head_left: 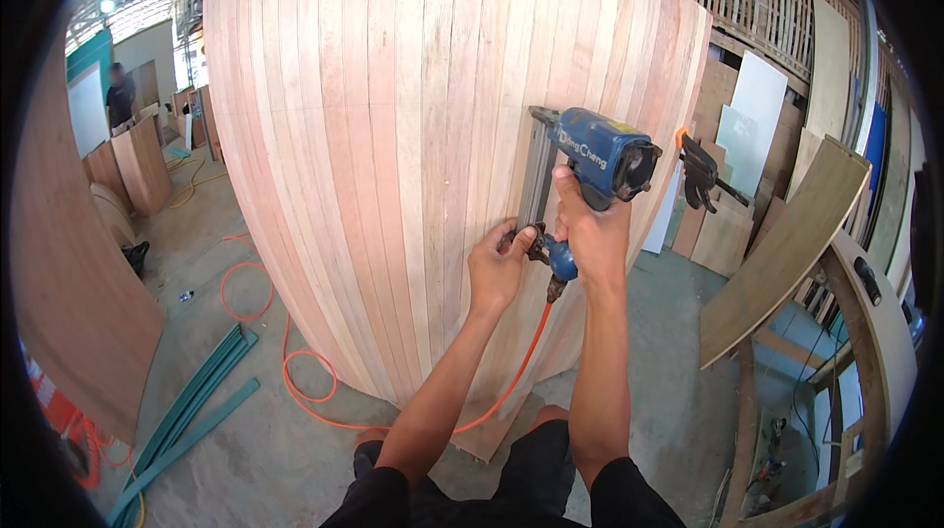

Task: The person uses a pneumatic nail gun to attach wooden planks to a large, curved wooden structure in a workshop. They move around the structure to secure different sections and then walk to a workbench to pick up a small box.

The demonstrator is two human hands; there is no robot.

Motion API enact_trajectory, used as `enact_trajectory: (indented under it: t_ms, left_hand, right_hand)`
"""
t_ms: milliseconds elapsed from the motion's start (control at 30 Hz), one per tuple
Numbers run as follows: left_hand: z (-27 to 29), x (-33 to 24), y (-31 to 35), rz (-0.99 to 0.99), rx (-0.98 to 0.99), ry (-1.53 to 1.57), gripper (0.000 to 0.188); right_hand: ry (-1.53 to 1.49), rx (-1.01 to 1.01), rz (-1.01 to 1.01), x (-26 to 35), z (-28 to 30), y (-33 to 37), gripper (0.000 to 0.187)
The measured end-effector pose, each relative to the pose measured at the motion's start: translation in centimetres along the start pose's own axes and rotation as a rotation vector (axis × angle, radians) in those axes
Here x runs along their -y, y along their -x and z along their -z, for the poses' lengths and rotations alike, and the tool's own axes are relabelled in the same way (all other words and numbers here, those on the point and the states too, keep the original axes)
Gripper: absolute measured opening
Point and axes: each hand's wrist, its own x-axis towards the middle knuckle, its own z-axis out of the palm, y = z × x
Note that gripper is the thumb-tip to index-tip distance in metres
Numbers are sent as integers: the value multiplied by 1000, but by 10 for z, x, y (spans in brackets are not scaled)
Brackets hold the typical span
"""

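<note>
Holding blue nail gun at near side of curved wood-slat panel, right of middle. Gripping handle with clamped fingers of right hand; pinching lower end of magazine with fingers of left hand. Probably weighty, rigid, top-heavy; best taken by handle, with orange hose slack.

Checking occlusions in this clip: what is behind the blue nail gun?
Strips of the curved wooden panel show above and left of the blue nail gun; the patch directly behind its body is covered.

White lettering on blue nailer
</note>
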Motion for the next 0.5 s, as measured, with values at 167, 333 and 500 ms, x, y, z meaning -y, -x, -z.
enact_trajectory:
  t_ms: [167, 333, 500]
  left_hand:
    - [1, -10, 4, 0, 21, 0, 43]
    - [13, -12, 6, 20, 21, 79, 40]
    - [19, -1, 0, -52, -18, 63, 46]
  right_hand:
    - [30, 7, 3, -3, 1, 1, 25]
    - [-24, 62, 34, -1, -8, 5, 25]
    - [-28, 62, -7, 2, -9, 5, 25]
